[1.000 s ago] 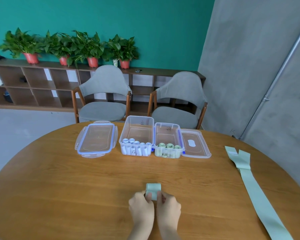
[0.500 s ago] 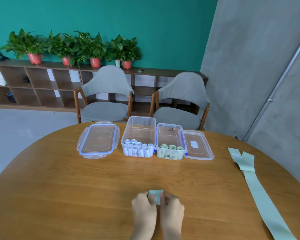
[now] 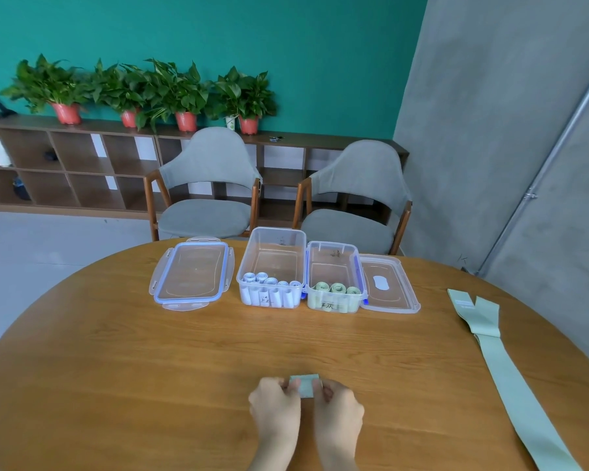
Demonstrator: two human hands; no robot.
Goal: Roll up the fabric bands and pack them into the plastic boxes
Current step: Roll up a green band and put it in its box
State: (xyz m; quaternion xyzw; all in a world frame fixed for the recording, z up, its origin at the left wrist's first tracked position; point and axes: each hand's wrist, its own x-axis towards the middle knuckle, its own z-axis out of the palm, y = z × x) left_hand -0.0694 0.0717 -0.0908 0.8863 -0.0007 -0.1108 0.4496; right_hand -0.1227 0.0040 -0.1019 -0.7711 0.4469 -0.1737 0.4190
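Over the last second our left hand [image 3: 275, 401] and right hand [image 3: 337, 404], pinching the green roll [image 3: 305, 385], rolled it nearly closed, almost ready for the box [image 3: 334, 266].

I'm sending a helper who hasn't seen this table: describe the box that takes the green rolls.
On the round wooden table, two open clear plastic boxes stand side by side at the far edge. Take the right-hand clear plastic box: it holds pale green fabric rolls, whereas its left neighbour holds white ones.

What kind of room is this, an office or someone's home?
Probably an office lounge or meeting room: a round wooden table with two grey armchairs, and a low open shelf unit topped with potted plants along a teal wall.
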